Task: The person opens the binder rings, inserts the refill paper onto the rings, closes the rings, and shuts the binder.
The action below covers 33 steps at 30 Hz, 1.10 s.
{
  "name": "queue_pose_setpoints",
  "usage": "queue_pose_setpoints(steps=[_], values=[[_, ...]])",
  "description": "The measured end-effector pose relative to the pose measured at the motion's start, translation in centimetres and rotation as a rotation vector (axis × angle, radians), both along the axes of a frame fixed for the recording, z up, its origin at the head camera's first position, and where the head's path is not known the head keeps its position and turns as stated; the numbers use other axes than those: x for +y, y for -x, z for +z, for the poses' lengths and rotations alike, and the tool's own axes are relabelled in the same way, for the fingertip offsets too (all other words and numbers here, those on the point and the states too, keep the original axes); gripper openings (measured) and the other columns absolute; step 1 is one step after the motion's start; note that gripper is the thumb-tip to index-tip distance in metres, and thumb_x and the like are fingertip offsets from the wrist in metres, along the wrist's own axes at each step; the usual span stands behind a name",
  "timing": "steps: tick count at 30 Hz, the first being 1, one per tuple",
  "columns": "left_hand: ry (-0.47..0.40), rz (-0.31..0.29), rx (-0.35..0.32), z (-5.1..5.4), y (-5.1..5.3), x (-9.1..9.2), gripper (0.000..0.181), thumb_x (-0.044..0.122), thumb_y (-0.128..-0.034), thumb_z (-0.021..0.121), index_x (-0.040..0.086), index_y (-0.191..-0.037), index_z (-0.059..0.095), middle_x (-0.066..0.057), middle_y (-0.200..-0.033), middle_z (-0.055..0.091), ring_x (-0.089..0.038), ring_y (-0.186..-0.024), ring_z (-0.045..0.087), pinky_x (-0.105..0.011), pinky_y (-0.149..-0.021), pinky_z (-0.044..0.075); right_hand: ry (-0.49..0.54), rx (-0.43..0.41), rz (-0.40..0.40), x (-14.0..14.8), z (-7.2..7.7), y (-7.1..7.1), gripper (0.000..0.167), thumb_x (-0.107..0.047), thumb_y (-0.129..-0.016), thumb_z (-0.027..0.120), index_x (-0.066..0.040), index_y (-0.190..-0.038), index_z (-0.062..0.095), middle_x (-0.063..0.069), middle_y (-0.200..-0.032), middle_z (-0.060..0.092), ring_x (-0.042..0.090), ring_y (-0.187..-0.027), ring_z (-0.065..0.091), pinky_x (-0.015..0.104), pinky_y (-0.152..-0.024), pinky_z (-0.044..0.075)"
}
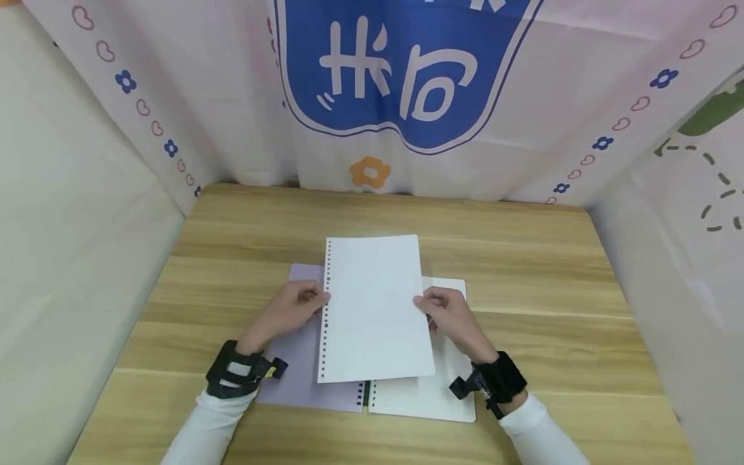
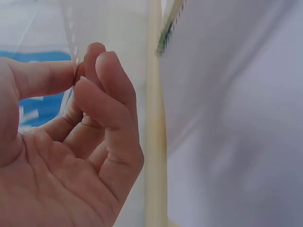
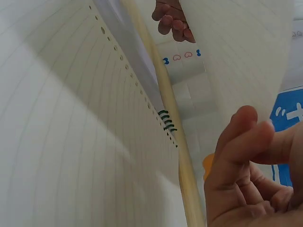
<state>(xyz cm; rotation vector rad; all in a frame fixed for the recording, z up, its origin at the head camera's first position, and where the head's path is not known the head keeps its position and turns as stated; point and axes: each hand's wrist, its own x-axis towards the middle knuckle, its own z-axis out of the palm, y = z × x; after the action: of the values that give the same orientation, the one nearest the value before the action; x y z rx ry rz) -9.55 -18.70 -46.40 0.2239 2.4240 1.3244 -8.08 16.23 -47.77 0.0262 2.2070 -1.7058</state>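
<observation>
A white loose-leaf sheet with a row of punched holes down its left edge is held above an open binder notebook. My left hand pinches the holed edge between thumb and fingers, as the left wrist view also shows. At the opposite edge, my right hand pinches the paper; in the right wrist view its thumb and fingertips meet on it. Under the sheet lie the notebook's purple cover on the left and lined white pages on the right. Dark green rings show at the spine, mostly hidden in the head view.
The notebook lies on a wood-grain table. Behind the table's far edge hangs a white cloth with a blue emblem, hearts and flowers. Pale cloth walls close in both sides. Each wrist wears a black strap with a small camera.
</observation>
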Motion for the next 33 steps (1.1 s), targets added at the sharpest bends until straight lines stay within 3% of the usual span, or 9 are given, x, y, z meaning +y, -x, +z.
queue_pose_setpoints(steps=[6, 12, 15, 20, 24, 26, 29, 33], values=[[-0.05, -0.109, 0.009, 0.2, -0.5, 3.1, 0.021, 0.027, -0.1084, 0.064, 0.013, -0.095, 0.073, -0.005, -0.09, 0.073, -0.023, -0.08, 0.067, -0.032, -0.069, 0.052, -0.004, -0.028, -0.058, 3.3, 0.0, -2.2, 0.024, -0.021, -0.108, 0.066, 0.002, -0.102, 0.07, -0.002, -0.068, 0.061, 0.013, -0.059, 0.052, 0.025, -0.055, 0.047], [-0.072, -0.176, -0.004, 0.7, -1.1, 5.6, 0.022, 0.026, -0.1085, 0.064, 0.013, -0.093, 0.071, -0.011, -0.086, 0.072, -0.018, -0.072, 0.063, -0.027, -0.063, 0.048, -0.011, -0.052, -0.088, 5.6, -0.5, -4.4, 0.028, -0.026, -0.109, 0.065, 0.001, -0.103, 0.069, -0.002, -0.065, 0.053, 0.013, -0.058, 0.048, 0.025, -0.055, 0.046], [-0.058, -0.193, -0.014, 0.7, -1.3, 6.6, 0.024, 0.03, -0.1092, 0.063, 0.015, -0.093, 0.071, -0.01, -0.086, 0.072, -0.017, -0.071, 0.062, -0.027, -0.062, 0.048, -0.02, -0.052, -0.112, 6.5, -0.8, -5.3, 0.03, -0.029, -0.108, 0.066, 0.001, -0.104, 0.069, -0.003, -0.063, 0.051, 0.012, -0.056, 0.047, 0.025, -0.054, 0.045], [0.021, -0.171, -0.015, 0.6, -1.6, 7.4, 0.021, 0.034, -0.1099, 0.061, 0.018, -0.102, 0.072, -0.004, -0.086, 0.069, -0.016, -0.068, 0.058, -0.028, -0.059, 0.047, -0.017, -0.078, -0.166, 7.5, -1.4, -6.2, 0.031, -0.028, -0.107, 0.067, 0.002, -0.104, 0.07, -0.004, -0.061, 0.051, 0.01, -0.054, 0.045, 0.024, -0.053, 0.043], [0.08, -0.155, 0.03, 0.5, -1.7, 7.5, 0.012, 0.029, -0.1084, 0.064, 0.018, -0.107, 0.068, 0.0, -0.085, 0.066, -0.016, -0.068, 0.056, -0.03, -0.059, 0.048, -0.007, -0.116, -0.218, 8.0, -1.7, -6.7, 0.029, -0.026, -0.107, 0.068, 0.003, -0.102, 0.068, -0.004, -0.063, 0.055, 0.011, -0.054, 0.045, 0.024, -0.053, 0.043], [0.12, -0.169, 0.091, 0.3, -1.7, 7.6, 0.012, 0.027, -0.1068, 0.067, 0.017, -0.113, 0.067, 0.0, -0.094, 0.066, -0.016, -0.08, 0.06, -0.031, -0.068, 0.053, -0.006, -0.139, -0.238, 8.1, -1.9, -6.8, 0.028, -0.026, -0.106, 0.069, 0.002, -0.102, 0.069, -0.004, -0.064, 0.057, 0.011, -0.054, 0.047, 0.024, -0.053, 0.043], [0.189, -0.198, 0.195, -0.2, -1.9, 7.9, 0.03, 0.029, -0.1056, 0.069, 0.012, -0.129, 0.064, -0.003, -0.123, 0.065, -0.02, -0.107, 0.061, -0.038, -0.091, 0.056, 0.0, -0.166, -0.242, 8.0, -2.0, -7.1, 0.03, -0.026, -0.106, 0.07, 0.003, -0.104, 0.07, -0.002, -0.064, 0.061, 0.011, -0.052, 0.047, 0.023, -0.05, 0.042], [0.27, -0.241, 0.263, -1.2, -2.0, 8.4, 0.059, 0.038, -0.1066, 0.066, 0.009, -0.155, 0.05, -0.01, -0.161, 0.046, -0.033, -0.14, 0.046, -0.05, -0.116, 0.044, 0.001, -0.186, -0.244, 7.8, -2.2, -7.2, 0.031, -0.025, -0.105, 0.071, 0.006, -0.108, 0.071, 0.0, -0.064, 0.063, 0.011, -0.049, 0.045, 0.023, -0.047, 0.041]])
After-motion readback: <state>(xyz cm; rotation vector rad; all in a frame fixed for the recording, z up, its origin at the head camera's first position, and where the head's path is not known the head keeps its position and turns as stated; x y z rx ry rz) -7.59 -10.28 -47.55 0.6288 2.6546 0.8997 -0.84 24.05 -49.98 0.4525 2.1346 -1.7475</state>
